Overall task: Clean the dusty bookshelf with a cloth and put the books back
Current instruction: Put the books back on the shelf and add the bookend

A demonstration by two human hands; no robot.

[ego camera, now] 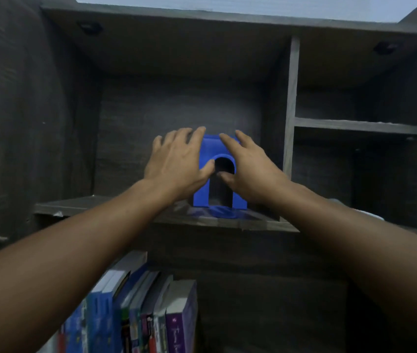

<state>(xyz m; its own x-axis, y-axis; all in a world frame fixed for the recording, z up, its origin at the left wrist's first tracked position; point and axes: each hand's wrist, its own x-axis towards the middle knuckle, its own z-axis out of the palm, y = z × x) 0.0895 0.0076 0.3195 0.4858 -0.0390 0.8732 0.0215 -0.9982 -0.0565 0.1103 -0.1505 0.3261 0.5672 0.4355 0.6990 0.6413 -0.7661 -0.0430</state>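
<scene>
A blue bookend (208,149) with an arched cut-out stands upright on the upper shelf board (87,206) of a dark wooden bookshelf. My left hand (177,161) lies against its left side, fingers spread and straight, thumb at the arch's edge. My right hand (248,164) lies against its right side, fingers extended, thumb near the arch. Several books (136,309) stand in a leaning row on the shelf below, at the lower left. No cloth shows clearly.
A vertical divider (291,110) separates the main compartment from smaller compartments on the right, with a short shelf (355,124) across them. A pale object (370,212) peeks out behind my right forearm. The bookshelf's left side panel (11,123) is close.
</scene>
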